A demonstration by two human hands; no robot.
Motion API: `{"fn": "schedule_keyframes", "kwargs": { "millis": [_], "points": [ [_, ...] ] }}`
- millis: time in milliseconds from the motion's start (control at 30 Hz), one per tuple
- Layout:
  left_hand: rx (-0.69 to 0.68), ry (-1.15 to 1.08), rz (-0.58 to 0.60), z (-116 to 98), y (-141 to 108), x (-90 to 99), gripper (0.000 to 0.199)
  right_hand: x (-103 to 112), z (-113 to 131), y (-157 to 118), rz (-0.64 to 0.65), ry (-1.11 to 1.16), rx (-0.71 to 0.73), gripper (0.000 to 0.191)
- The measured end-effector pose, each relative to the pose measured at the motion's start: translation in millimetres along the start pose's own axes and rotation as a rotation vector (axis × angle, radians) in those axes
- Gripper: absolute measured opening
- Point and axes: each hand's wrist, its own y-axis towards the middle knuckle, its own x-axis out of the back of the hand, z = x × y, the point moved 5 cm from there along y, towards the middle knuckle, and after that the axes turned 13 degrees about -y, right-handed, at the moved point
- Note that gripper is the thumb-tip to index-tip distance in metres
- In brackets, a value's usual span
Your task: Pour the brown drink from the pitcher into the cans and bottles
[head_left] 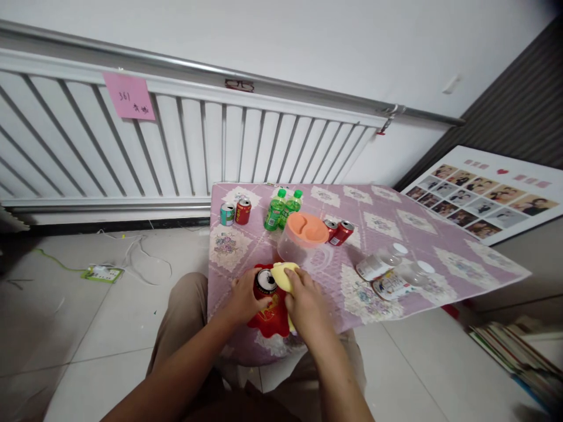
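Note:
In the head view, my left hand [247, 298] is wrapped around an opened drink can [266, 282] with a silver top and a dark rim. The can stands on a red scalloped mat [271, 322] with gold marks, near the table's front edge. My right hand [305, 296] grips a soft yellow cloth [284, 275], its upper part against the right side of the can's top. Just beyond both hands is a clear plastic jug [294, 249] with an orange lid [308, 227]. My right palm hides part of the cloth.
A lace-patterned purple tablecloth [332, 281] covers the table. Toward the back left are a teal can [227, 215], a red can [243, 212] and two green bottles [275, 211]. Red cans [342, 233] stand right of the jug. Two clear bottles [398, 282] lie farther right. A radiator [189, 140] lines the wall.

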Motion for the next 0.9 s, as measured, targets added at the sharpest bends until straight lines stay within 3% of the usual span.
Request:
{"fn": "schedule_keyframes", "kwargs": {
  "millis": [100, 233, 400, 533, 667, 800, 900],
  "points": [
    [-0.015, -0.017, 0.05, 1, 1, -1.1, 0.071, -22, 7, -8, -0.024, 0.162, -0.003, 0.059],
    [-0.007, 0.083, 0.076, 1, 2, -0.7, 0.072, -37, -4, -29, -0.083, 0.281, 0.004, 0.058],
    [0.013, -0.002, 0.047, -1, 3, 1.1, 0.069, -30, -19, -41, -0.156, 0.374, 0.02, 0.058],
    [0.017, -0.151, 0.037, -9, 7, 1.8, 0.064, -26, -7, -42, -0.24, 0.425, 0.045, 0.057],
    [0.034, -0.268, -0.041, -24, 14, 13.5, 0.061, -34, 3, -49, -0.161, 0.434, 0.089, 0.068],
    [0.025, -0.307, -0.086, -39, 19, 31.2, 0.065, -36, -9, -56, -0.11, 0.464, 0.069, 0.066],
    [0.046, -0.359, -0.049, -45, 18, 35.1, 0.068, -23, -22, -55, -0.219, 0.522, 0.01, 0.062]
  ]
}}
